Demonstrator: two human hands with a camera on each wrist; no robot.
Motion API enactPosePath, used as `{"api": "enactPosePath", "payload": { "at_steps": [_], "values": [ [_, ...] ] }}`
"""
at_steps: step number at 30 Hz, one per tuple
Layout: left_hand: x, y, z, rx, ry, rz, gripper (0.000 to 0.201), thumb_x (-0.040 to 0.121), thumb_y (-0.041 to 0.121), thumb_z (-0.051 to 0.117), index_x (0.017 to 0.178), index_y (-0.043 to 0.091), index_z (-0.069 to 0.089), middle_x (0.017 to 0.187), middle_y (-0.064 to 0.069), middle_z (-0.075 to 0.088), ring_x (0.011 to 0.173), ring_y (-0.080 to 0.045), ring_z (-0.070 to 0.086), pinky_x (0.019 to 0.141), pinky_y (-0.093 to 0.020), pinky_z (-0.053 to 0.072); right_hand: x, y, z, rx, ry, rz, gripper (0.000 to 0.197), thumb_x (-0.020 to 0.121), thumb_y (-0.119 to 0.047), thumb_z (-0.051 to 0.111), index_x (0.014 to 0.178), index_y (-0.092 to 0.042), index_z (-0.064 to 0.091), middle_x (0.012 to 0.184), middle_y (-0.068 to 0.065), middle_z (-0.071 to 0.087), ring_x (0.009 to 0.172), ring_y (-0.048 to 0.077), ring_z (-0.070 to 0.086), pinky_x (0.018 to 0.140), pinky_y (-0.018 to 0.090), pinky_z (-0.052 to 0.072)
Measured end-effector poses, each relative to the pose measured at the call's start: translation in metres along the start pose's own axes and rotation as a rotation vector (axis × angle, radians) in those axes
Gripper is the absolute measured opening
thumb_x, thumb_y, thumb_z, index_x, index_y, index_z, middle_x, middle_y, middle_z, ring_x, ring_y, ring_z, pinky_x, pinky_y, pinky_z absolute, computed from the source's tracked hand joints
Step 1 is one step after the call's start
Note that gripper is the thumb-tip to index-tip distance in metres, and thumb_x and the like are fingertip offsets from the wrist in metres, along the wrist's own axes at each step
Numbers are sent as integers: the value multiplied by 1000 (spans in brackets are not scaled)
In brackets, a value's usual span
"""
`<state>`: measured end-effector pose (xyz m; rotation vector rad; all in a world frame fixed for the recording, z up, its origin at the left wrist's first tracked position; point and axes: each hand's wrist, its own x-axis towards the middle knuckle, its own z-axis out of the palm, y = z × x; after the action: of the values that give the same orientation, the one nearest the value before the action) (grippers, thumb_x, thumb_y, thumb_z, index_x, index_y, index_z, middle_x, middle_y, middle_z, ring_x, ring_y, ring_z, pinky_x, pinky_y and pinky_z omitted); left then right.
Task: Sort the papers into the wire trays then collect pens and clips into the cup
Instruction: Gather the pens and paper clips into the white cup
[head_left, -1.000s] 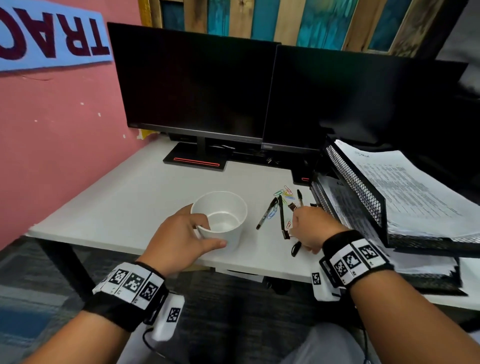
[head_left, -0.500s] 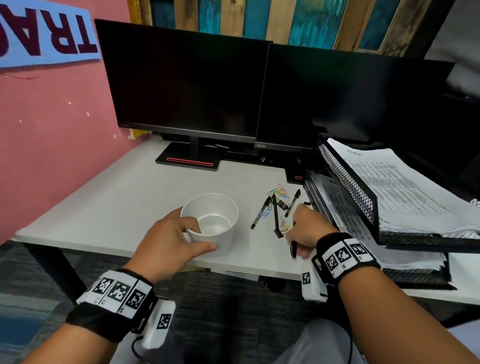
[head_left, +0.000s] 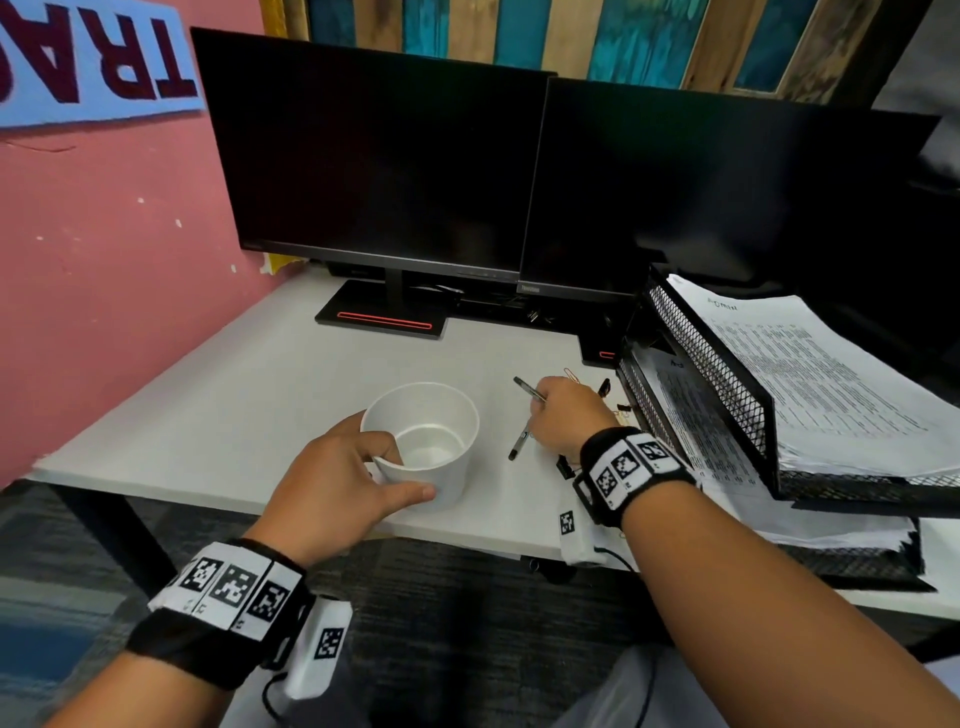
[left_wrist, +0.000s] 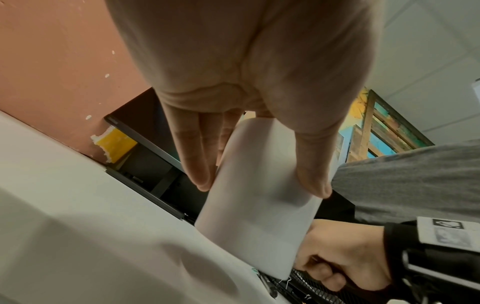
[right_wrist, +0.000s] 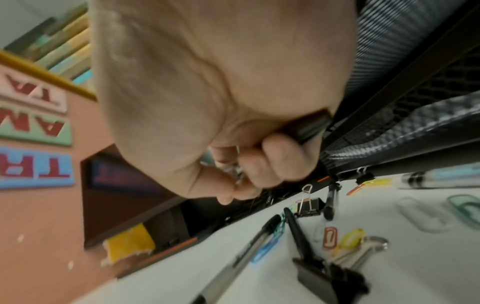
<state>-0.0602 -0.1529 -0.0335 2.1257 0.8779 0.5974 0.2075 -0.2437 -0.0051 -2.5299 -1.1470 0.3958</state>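
Observation:
A white cup (head_left: 436, 470) stands near the front edge of the white desk (head_left: 234, 405). My left hand (head_left: 387, 467) grips it, fingers over the rim and thumb on the side; the left wrist view shows the same hold on the cup (left_wrist: 259, 205). To its right my right hand (head_left: 561, 415) is curled round pens: one thin pen (head_left: 529, 388) sticks out past the knuckles, and a dark pen barrel (right_wrist: 309, 125) lies in the palm. Another pen (head_left: 519, 442) lies on the desk by that hand. More pens (right_wrist: 246, 257), binder clips (right_wrist: 310, 204) and coloured paper clips (right_wrist: 330, 238) lie under it.
Black wire trays (head_left: 701, 364) with stacked printed papers (head_left: 810, 374) stand at the right, close to my right hand. Two dark monitors (head_left: 374, 156) fill the back of the desk. A pink wall (head_left: 104, 260) borders the left.
My right hand has moved forward over the pile of pens and clips, and a pen now sticks up out of it. The left hand has kept its hold on the cup.

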Motion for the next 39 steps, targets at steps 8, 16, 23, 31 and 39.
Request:
{"api": "enactPosePath", "payload": {
  "at_steps": [8, 16, 23, 31, 39],
  "values": [
    [1, -9, -7, -1, -6, -8, 28, 64, 48, 94, 75, 36, 71, 115, 24, 62, 109, -13, 62, 93, -38, 54, 21, -20, 17, -433, -183, -183, 32, 93, -3, 49, 111, -14, 73, 110, 7, 72, 104, 29, 68, 87, 36, 57],
    [-1, -15, -10, -18, 4, -21, 30, 64, 48, 94, 76, 33, 71, 118, 24, 62, 110, -12, 62, 92, -36, 54, 32, -30, 7, -215, -8, -368, 16, 101, -15, 57, 110, -22, 69, 107, 0, 54, 97, 25, 59, 79, 34, 46],
    [0, -7, -7, 15, -14, -26, 31, 66, 45, 94, 71, 26, 71, 113, 29, 59, 104, -8, 61, 86, -28, 50, -5, -79, -51, 680, 274, -465, 13, 109, -16, 39, 106, -23, 49, 93, 1, 77, 86, 6, 68, 78, 26, 51],
    [0, 1, 2, 64, -62, 45, 32, 64, 56, 91, 74, 31, 74, 118, 25, 62, 105, -6, 62, 86, -28, 51, -42, -99, -9, 1225, -9, -363, 5, 107, -11, 45, 108, -15, 44, 71, 4, 47, 53, 17, 44, 49, 31, 45],
    [-8, 5, 5, 78, -125, 59, 26, 64, 54, 92, 75, 41, 73, 117, 28, 61, 105, -3, 62, 87, -28, 52, -48, -90, 20, 1117, 5, -302, 30, 98, -24, 69, 76, -14, 50, 53, -1, 48, 50, 20, 50, 65, 45, 53]
  ]
}}
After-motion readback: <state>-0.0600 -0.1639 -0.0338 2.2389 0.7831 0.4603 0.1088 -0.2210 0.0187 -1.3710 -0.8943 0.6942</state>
